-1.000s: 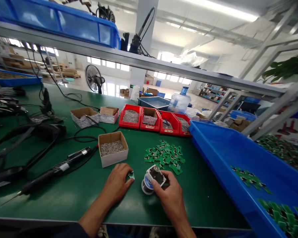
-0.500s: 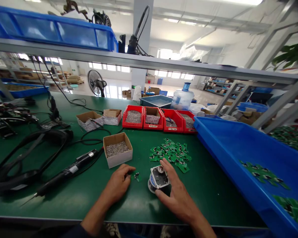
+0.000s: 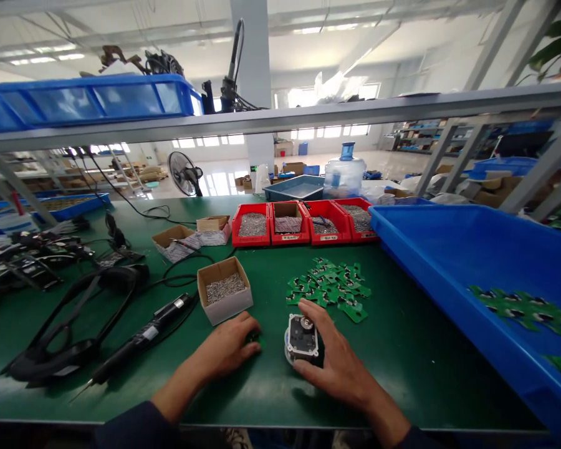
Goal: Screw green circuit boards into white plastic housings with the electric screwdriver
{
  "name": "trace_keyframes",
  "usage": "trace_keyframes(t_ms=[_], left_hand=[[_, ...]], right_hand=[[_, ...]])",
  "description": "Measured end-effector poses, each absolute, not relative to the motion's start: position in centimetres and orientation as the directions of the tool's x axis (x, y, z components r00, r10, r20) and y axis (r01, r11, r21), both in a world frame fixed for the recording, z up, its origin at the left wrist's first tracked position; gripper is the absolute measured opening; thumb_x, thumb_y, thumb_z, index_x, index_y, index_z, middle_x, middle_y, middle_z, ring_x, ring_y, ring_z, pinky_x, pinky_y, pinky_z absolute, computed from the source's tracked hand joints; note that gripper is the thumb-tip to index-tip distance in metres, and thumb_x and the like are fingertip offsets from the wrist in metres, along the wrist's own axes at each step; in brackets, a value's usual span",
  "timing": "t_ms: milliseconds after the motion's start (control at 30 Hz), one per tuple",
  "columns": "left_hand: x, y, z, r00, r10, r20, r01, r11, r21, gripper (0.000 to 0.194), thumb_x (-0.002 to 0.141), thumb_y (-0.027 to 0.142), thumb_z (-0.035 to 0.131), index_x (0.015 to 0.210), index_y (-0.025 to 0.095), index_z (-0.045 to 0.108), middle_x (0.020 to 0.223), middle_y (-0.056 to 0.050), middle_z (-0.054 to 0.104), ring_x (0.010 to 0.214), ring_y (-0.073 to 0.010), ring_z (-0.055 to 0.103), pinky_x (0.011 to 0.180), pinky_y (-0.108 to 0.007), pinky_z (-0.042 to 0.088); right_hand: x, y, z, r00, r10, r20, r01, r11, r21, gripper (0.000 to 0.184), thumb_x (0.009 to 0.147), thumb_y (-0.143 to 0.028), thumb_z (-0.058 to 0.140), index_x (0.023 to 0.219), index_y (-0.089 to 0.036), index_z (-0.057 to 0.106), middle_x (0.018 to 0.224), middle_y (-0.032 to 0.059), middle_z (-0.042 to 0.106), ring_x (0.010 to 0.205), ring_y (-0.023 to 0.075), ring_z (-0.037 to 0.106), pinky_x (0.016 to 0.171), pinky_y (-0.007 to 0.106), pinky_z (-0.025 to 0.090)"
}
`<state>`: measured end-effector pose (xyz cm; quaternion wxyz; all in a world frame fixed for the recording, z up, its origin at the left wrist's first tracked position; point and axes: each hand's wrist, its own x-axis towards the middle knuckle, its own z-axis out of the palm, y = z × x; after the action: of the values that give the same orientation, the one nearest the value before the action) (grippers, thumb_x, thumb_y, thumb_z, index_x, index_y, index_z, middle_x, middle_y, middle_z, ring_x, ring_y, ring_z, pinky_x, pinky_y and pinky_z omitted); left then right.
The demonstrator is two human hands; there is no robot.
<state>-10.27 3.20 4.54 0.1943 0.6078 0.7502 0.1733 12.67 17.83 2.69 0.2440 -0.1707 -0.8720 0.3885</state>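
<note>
My right hand (image 3: 339, 358) is wrapped round a small dark motor (image 3: 302, 338) with a metal shaft on top, which stands on the green table (image 3: 402, 349). My left hand (image 3: 229, 348) rests curled on the table just left of it, its fingers closed over a small green circuit board (image 3: 256, 340) that barely shows. A pile of green circuit boards (image 3: 330, 285) lies just beyond the motor. A cardboard box of small screws (image 3: 224, 289) stands right behind my left hand.
An electric screwdriver (image 3: 143, 338) with its black cable lies at left, beside black looped straps (image 3: 70, 324). Red bins of screws (image 3: 303, 223) and cardboard boxes line the back. A big blue tray (image 3: 449, 262) holding several green boards fills the right side.
My left hand has closed over the small green board, which lay beside its fingertips before. My right hand has settled round the motor. The camera has tilted and shifted slightly.
</note>
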Motion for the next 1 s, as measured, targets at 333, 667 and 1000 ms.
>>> trace_keyframes(t_ms=[333, 667, 1000], left_hand=[[-11.9, 4.2, 5.6, -0.023, 0.991, -0.131, 0.889, 0.08, 0.451, 0.031, 0.094, 0.018, 0.05, 0.11, 0.03, 0.073, 0.104, -0.004, 0.066, 0.094, -0.0195, 0.066, 0.084, -0.029, 0.049], [-12.4, 3.9, 4.9, 0.023, 0.989, -0.147, 0.928, 0.034, 0.372, 0.013, 0.096, 0.028, 0.055, 0.089, 0.023, 0.065, 0.095, -0.002, 0.063, 0.079, -0.0173, 0.063, 0.072, -0.027, 0.046], [-8.7, 5.7, 9.5, 0.038, 0.997, 0.065, 0.918, -0.06, 0.392, 0.024, 0.103, 0.037, 0.044, 0.097, 0.022, 0.062, 0.114, -0.005, 0.059, 0.098, -0.0178, 0.061, 0.088, -0.03, 0.048]], right_hand=[[12.6, 18.8, 1.5, -0.829, 0.454, 0.328, -0.042, 0.533, -0.845, 0.07, 0.077, -0.019, 0.062, 0.144, -0.022, 0.045, 0.148, 0.0122, 0.05, 0.137, 0.0301, 0.047, 0.116, 0.049, 0.035], [12.8, 18.8, 1.5, -0.806, 0.475, 0.352, -0.065, 0.521, -0.851, 0.069, 0.075, -0.018, 0.065, 0.142, -0.022, 0.049, 0.144, 0.0109, 0.054, 0.132, 0.0288, 0.052, 0.114, 0.046, 0.038], [12.8, 18.8, 1.5, -0.799, 0.471, 0.374, -0.089, 0.523, -0.848, 0.07, 0.075, -0.017, 0.067, 0.143, -0.024, 0.049, 0.143, 0.0101, 0.055, 0.13, 0.0283, 0.054, 0.112, 0.044, 0.042]])
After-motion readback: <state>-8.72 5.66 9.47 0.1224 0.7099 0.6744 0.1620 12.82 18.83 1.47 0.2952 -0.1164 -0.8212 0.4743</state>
